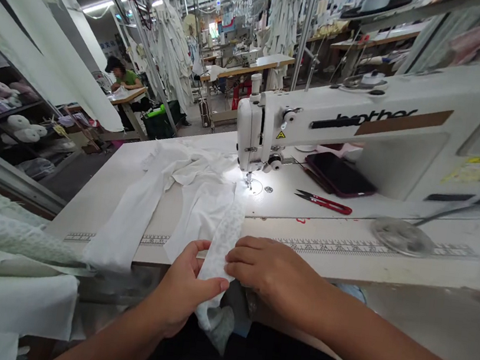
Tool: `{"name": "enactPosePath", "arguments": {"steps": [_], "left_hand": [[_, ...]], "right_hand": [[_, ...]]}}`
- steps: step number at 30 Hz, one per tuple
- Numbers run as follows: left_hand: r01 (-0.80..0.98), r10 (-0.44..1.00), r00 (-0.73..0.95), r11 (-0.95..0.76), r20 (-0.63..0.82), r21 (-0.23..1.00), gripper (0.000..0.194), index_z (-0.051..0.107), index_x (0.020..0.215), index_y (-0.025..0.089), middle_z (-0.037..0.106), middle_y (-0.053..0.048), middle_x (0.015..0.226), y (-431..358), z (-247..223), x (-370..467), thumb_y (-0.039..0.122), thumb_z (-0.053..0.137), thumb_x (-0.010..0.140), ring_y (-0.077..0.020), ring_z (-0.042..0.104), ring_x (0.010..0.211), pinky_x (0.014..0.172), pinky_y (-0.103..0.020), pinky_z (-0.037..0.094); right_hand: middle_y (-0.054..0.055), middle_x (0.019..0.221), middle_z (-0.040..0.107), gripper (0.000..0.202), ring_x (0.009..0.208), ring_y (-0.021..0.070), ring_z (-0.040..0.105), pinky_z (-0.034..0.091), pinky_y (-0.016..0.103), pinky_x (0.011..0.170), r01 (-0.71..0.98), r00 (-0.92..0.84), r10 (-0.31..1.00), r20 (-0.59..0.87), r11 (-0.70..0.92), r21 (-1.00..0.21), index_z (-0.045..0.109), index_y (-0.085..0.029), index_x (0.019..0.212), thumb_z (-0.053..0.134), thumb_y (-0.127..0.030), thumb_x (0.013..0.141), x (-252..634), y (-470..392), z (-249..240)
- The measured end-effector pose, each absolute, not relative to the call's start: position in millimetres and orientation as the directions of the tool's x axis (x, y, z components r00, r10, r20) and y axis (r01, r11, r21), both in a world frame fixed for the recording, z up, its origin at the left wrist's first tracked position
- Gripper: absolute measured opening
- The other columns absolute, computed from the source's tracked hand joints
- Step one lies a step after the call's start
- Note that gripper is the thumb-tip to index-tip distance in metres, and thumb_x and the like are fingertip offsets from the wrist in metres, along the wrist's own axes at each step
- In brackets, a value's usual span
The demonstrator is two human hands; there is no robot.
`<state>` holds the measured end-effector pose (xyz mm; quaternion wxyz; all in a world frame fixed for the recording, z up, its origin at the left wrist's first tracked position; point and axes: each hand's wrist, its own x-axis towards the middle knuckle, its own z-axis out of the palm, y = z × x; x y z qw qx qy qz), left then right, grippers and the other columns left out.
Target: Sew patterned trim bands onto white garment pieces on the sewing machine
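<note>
A white sewing machine (302,117) stands over the table, its needle area lit. White fabric (128,212) lies in loose folds left of the needle, partly over the front edge. From the needle a pale patterned strip (226,232) runs toward me and hangs below the edge. My left hand (184,288) grips the strip between thumb and fingers, near the table's front edge. On the strip's right side, the fingertips of my right hand (263,267) press together against the cloth.
Red-handled thread snips (324,202) and a dark phone (341,173) lie right of the needle. A round metal object (402,235) sits near a printed ruler (324,244). More fabric (6,284) hangs at left. A person (123,77) sits at a far table.
</note>
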<state>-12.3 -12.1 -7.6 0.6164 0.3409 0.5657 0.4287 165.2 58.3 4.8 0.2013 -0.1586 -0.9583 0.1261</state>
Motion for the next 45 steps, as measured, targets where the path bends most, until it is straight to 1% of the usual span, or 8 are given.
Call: {"name": "enactPosePath", "arguments": {"steps": [17,20,23,26,29,33,38,45], "left_hand": [[-0.474,0.88,0.183,0.469,-0.437,0.745,0.06,0.05,0.117,0.017,0.063,-0.008,0.103,-15,-1,-10,0.016,0.082,0.066,-0.0142,0.061,0.082,0.075,-0.027,0.047],[-0.272,0.861,0.279,0.496,-0.426,0.824,0.053,0.051,0.117,0.019,0.065,-0.005,0.092,-14,2,-15,0.022,0.079,0.071,-0.0145,0.061,0.075,0.07,-0.027,0.048],[0.24,0.937,0.189,0.246,-0.294,0.939,0.034,0.056,0.112,0.02,0.066,-0.003,0.082,5,1,-20,0.029,0.067,0.082,-0.0171,0.062,0.072,0.068,-0.03,0.049],[0.663,0.975,0.207,-0.197,0.077,0.722,0.03,0.058,0.116,0.018,0.063,-0.012,0.118,45,-8,-25,0.032,0.056,0.089,-0.0264,0.057,0.112,0.098,-0.042,0.044],[0.849,0.937,0.346,-0.335,0.049,0.409,0.053,0.044,0.137,0.02,0.036,-0.014,0.151,87,-20,-40,0.044,0.052,0.091,-0.0334,0.026,0.141,0.113,-0.059,0.02],[0.919,0.924,0.371,-0.351,-0.092,0.178,0.055,0.032,0.146,0.025,0.024,-0.008,0.156,116,-26,-79,0.048,0.038,0.096,-0.0301,0.016,0.145,0.113,-0.062,0.013],[0.94,0.938,0.311,-0.328,0.156,0.098,0.032,0.06,0.121,0.021,0.053,-0.011,0.139,121,-22,-80,0.032,0.046,0.094,-0.0355,0.04,0.134,0.106,-0.07,0.02],[0.811,0.812,0.516,-0.566,0.274,0.149,0.017,0.06,0.102,0.017,0.067,-0.008,0.116,149,-26,3,0.019,0.046,0.092,-0.0182,0.059,0.113,0.104,-0.036,0.044]], "right_hand": [[0.002,0.089,0.063,0.006,0.087,0.0201,0.053,0.042,0.034,0.07,0.215,-0.928,0.259,0.268,0.959,-0.185,0.058,-0.019,0.084,0.057,-0.016,0.089,163,62,19],[0.004,0.098,0.065,0.006,0.094,0.0229,0.056,0.045,0.039,0.079,0.268,-0.9,0.314,0.304,0.946,-0.183,0.059,-0.019,0.091,0.055,-0.016,0.089,174,52,3],[0.008,0.107,0.066,0.02,0.106,0.0245,0.056,0.047,0.041,0.089,0.346,-0.817,0.404,0.411,0.914,-0.211,0.062,-0.019,0.097,0.045,-0.01,0.091,190,39,-27],[0.009,0.103,0.068,0.029,0.113,0.0237,0.056,0.049,0.039,0.09,0.4,-0.724,0.459,0.515,0.887,-0.229,0.063,-0.017,0.095,0.037,-0.004,0.091,201,28,-56],[0.008,0.099,0.07,0.029,0.11,0.0227,0.059,0.052,0.037,0.088,0.43,-0.659,0.47,0.587,0.876,-0.218,0.063,-0.016,0.091,0.037,-0.004,0.092,201,23,-69],[0.006,0.1,0.069,0.026,0.112,0.0217,0.057,0.046,0.038,0.097,0.412,-0.668,0.464,0.582,0.881,-0.23,0.063,-0.016,0.092,0.038,-0.008,0.094,192,24,-72],[0.005,0.103,0.068,0.014,0.113,0.0204,0.055,0.039,0.036,0.105,0.369,-0.752,0.462,0.47,0.886,-0.279,0.061,-0.018,0.093,0.048,-0.014,0.092,189,30,-68],[0.004,0.097,0.07,0.029,0.1,0.0194,0.061,0.042,0.034,0.098,0.43,-0.728,0.451,0.516,0.887,-0.169,0.064,-0.02,0.092,0.036,-0.014,0.095,198,35,-37]]}}
